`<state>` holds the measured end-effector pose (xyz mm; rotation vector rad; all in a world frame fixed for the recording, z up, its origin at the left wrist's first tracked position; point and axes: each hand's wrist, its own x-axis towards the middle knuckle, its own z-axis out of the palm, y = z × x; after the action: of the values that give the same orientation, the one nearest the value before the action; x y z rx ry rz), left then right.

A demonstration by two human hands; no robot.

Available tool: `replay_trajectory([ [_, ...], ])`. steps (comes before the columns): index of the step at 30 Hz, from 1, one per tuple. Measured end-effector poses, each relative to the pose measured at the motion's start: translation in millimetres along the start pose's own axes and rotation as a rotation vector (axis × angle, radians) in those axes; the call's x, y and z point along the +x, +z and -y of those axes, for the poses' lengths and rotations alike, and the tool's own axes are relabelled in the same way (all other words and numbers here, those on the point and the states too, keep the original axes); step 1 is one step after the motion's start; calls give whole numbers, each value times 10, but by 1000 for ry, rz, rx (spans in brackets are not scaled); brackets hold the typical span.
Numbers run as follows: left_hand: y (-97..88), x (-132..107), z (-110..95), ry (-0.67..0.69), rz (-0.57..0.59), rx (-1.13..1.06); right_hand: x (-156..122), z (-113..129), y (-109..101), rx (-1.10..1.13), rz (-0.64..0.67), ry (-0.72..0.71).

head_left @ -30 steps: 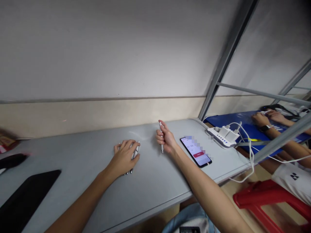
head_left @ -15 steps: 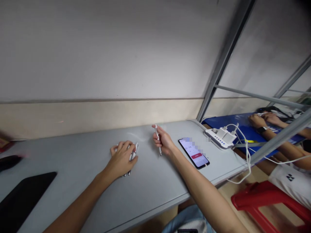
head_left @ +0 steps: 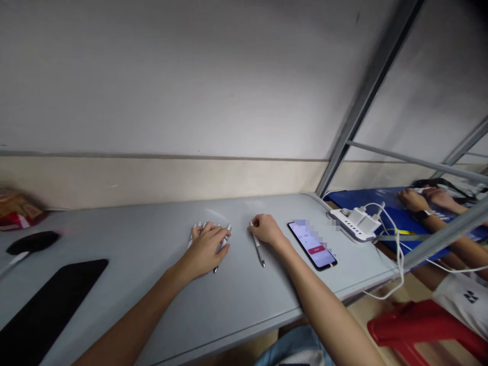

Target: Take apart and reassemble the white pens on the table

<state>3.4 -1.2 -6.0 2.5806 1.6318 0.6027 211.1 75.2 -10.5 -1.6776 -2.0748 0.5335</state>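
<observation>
A white pen (head_left: 259, 250) slants over the grey desk (head_left: 133, 244), its upper end pinched between the thumb and fingers of the person's right hand (head_left: 269, 230), and just to the left the left hand (head_left: 208, 249) lies over several more pens (head_left: 221, 245), though I can't tell whether it grips them. A lit phone (head_left: 310, 244) lies beside the right forearm, with a power strip (head_left: 353, 226) past it. Beyond the metal frame (head_left: 358, 101), another person's hands (head_left: 414, 199) rest over a blue table (head_left: 389, 206).
</observation>
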Motion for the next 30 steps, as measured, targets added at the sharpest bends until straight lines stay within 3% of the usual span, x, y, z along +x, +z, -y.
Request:
replay_trajectory([
  [9,-47,-10,-99,33,61,-10,18,-40,-9,-121,4,46],
  [21,32,16,-50,-37,-30,-74,-57,-14,-89,-209,-60,137],
  [23,15,27,-46,-57,-55,-93,-72,-3,-95,-182,-129,51],
  [26,-8,40,-34,-65,-91,-123,-111,43,-105,-52,-201,-267],
  [28,-19,46,-13,-48,-113,-153,-138,83,-104,39,-168,-489],
  [30,-31,54,25,-26,-134,-177,-155,119,-94,83,-102,-605],
])
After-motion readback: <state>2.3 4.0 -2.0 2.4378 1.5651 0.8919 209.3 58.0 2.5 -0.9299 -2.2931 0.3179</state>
